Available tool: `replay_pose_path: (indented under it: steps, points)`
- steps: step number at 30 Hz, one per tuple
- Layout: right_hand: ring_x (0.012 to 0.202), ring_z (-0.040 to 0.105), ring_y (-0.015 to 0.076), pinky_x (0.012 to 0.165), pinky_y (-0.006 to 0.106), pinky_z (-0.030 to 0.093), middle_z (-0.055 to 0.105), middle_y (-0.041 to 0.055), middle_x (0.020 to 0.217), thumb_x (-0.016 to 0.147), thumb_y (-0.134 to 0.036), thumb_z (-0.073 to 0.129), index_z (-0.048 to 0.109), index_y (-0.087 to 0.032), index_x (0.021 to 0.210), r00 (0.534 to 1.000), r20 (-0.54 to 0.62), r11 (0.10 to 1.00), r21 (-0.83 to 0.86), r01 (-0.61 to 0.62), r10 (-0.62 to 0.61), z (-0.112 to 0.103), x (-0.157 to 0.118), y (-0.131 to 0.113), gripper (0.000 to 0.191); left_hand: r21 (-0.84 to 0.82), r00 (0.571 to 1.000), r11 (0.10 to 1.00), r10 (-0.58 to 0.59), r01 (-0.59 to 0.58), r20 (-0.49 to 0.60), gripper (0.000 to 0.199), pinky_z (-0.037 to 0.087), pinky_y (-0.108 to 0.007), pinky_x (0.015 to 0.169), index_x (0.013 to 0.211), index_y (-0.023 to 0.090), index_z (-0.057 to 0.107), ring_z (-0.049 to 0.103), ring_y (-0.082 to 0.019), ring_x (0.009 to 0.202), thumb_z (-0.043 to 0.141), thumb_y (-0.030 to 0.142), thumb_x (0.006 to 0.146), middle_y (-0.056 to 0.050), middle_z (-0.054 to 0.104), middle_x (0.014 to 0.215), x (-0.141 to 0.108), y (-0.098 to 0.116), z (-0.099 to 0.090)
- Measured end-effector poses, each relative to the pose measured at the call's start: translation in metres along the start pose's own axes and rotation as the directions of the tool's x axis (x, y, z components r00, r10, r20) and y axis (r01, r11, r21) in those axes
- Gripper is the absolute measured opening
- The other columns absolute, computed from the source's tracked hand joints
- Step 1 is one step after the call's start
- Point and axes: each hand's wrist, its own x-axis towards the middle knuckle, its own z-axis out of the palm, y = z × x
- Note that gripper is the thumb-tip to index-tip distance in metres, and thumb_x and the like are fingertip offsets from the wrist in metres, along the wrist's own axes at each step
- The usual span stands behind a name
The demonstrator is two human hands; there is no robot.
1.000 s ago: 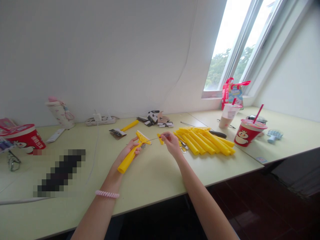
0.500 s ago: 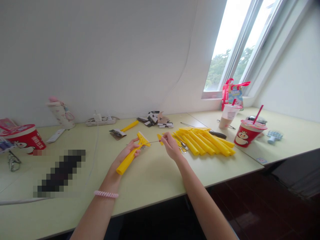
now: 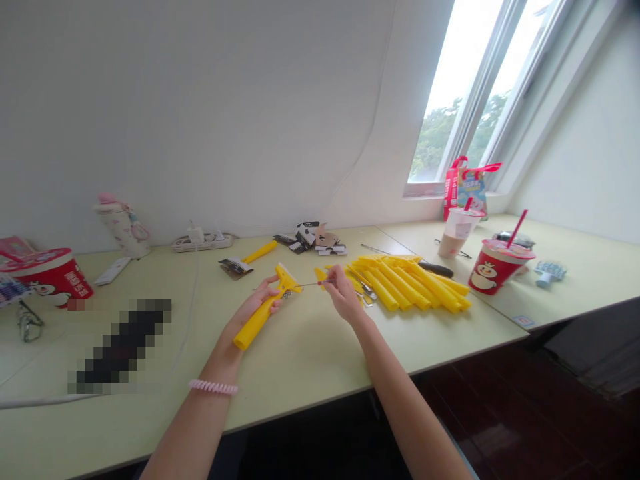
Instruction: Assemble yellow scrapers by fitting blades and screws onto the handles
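Observation:
My left hand is wrapped round a yellow scraper-like tool, its wide head pointing up and away and its tube handle toward me. My right hand pinches a thin metal rod, a small screwdriver by its look, whose tip reaches the tool's head. A small yellow piece shows just beyond my right fingertips; whether they touch it I cannot tell. To the right of that hand lies a pile of yellow tools, with small metal and yellow parts at its left edge.
Behind the hands lie another yellow-handled tool, black-and-white packaging and a power strip. Red cups and a milky drink stand right. A bottle and a blurred dark object are left.
Almost nothing differs. The fingers of my right hand have shifted slightly around the thin rod, while my left hand keeps its hold on the yellow tool.

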Motion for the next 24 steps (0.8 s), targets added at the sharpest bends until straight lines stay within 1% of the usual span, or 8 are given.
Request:
replay_pose_path:
  steps: [3, 7, 10, 13, 16, 18, 20, 24]
  points:
    - [0.057, 0.05, 0.0133, 0.056, 0.024, 0.035, 0.061, -0.0001, 0.071, 0.082, -0.033, 0.043, 0.043, -0.022, 0.081, 1.0, -0.021, 1.0, -0.014, 0.012, -0.012, 0.001, 0.0002, -0.0003, 0.011, 0.007, 1.0, 1.0, -0.005, 0.005, 0.006, 0.067, 0.035, -0.015, 0.041, 0.136, 0.019, 0.025, 0.045, -0.005, 0.043, 0.052, 0.01, 0.075, 0.001, 0.051, 0.066, 0.0007, 0.0, 0.0004]
    - [0.046, 0.043, 0.0118, 0.051, 0.024, 0.031, 0.057, -0.0019, 0.057, 0.085, -0.04, 0.039, 0.043, -0.022, 0.074, 0.998, -0.045, 0.996, -0.07, -0.049, 0.046, 0.0004, 0.0, 0.0008, 0.021, 0.047, 1.0, 0.999, -0.017, 0.016, 0.015, 0.067, 0.035, -0.015, 0.04, 0.137, 0.019, 0.023, 0.045, -0.005, 0.043, 0.05, 0.011, 0.076, 0.002, 0.049, 0.063, 0.0006, 0.0, 0.0018]
    - [0.055, 0.049, 0.0139, 0.054, 0.024, 0.033, 0.058, -0.0008, 0.063, 0.086, -0.037, 0.036, 0.042, -0.022, 0.077, 0.998, -0.018, 0.996, -0.065, -0.061, 0.06, -0.0001, -0.001, 0.0027, 0.019, 0.063, 1.0, 0.998, -0.018, 0.019, -0.01, 0.066, 0.036, -0.016, 0.041, 0.136, 0.019, 0.025, 0.045, -0.005, 0.043, 0.05, 0.011, 0.076, 0.002, 0.05, 0.065, -0.0004, 0.0003, 0.0025]
    - [0.067, 0.053, 0.0151, 0.06, 0.025, 0.037, 0.061, 0.0015, 0.078, 0.083, -0.031, 0.041, 0.041, -0.021, 0.082, 1.0, -0.012, 0.999, -0.039, -0.01, 0.009, 0.0002, -0.0014, 0.0026, 0.01, 0.057, 0.999, 0.998, -0.014, 0.015, -0.034, 0.066, 0.036, -0.016, 0.042, 0.136, 0.018, 0.025, 0.045, -0.004, 0.043, 0.051, 0.011, 0.076, 0.001, 0.052, 0.067, -0.0016, 0.0009, 0.0035]
    - [0.06, 0.051, 0.0135, 0.058, 0.024, 0.036, 0.061, 0.0004, 0.072, 0.083, -0.032, 0.042, 0.043, -0.021, 0.081, 0.999, -0.04, 0.999, -0.047, 0.024, -0.026, 0.0001, -0.0008, 0.0001, 0.011, 0.044, 1.0, 0.999, -0.018, 0.019, -0.013, 0.066, 0.035, -0.015, 0.041, 0.136, 0.019, 0.025, 0.045, -0.004, 0.043, 0.051, 0.011, 0.075, 0.001, 0.052, 0.067, -0.0022, 0.0013, 0.0045]
    - [0.05, 0.045, 0.0123, 0.054, 0.024, 0.032, 0.057, -0.0023, 0.06, 0.084, -0.036, 0.041, 0.044, -0.022, 0.078, 0.999, -0.051, 0.996, -0.084, 0.005, -0.009, -0.0009, -0.0007, -0.0015, 0.016, 0.047, 1.0, 0.999, -0.019, 0.019, 0.007, 0.066, 0.035, -0.015, 0.041, 0.136, 0.019, 0.025, 0.045, -0.005, 0.043, 0.051, 0.011, 0.076, 0.001, 0.051, 0.066, -0.0022, 0.0011, 0.0046]
    - [0.046, 0.042, 0.0122, 0.052, 0.024, 0.03, 0.053, -0.0038, 0.053, 0.085, -0.037, 0.038, 0.044, -0.022, 0.075, 0.999, -0.042, 0.994, -0.106, -0.034, 0.03, -0.0021, -0.0012, -0.0022, 0.019, 0.039, 1.0, 0.999, -0.014, 0.013, 0.017, 0.067, 0.035, -0.015, 0.041, 0.136, 0.019, 0.025, 0.046, -0.005, 0.043, 0.051, 0.011, 0.075, 0.001, 0.052, 0.067, -0.0018, 0.0007, 0.0038]
    - [0.058, 0.048, 0.014, 0.055, 0.024, 0.033, 0.056, -0.0018, 0.067, 0.083, -0.034, 0.04, 0.042, -0.022, 0.08, 0.999, 0.021, 0.998, -0.051, -0.023, 0.024, -0.0025, -0.0029, -0.0012, 0.012, 0.002, 1.0, 1.0, -0.005, 0.005, 0.006, 0.067, 0.035, -0.015, 0.041, 0.135, 0.019, 0.027, 0.047, -0.005, 0.045, 0.052, 0.009, 0.074, 0.0, 0.053, 0.07, -0.0004, 0.0002, 0.001]
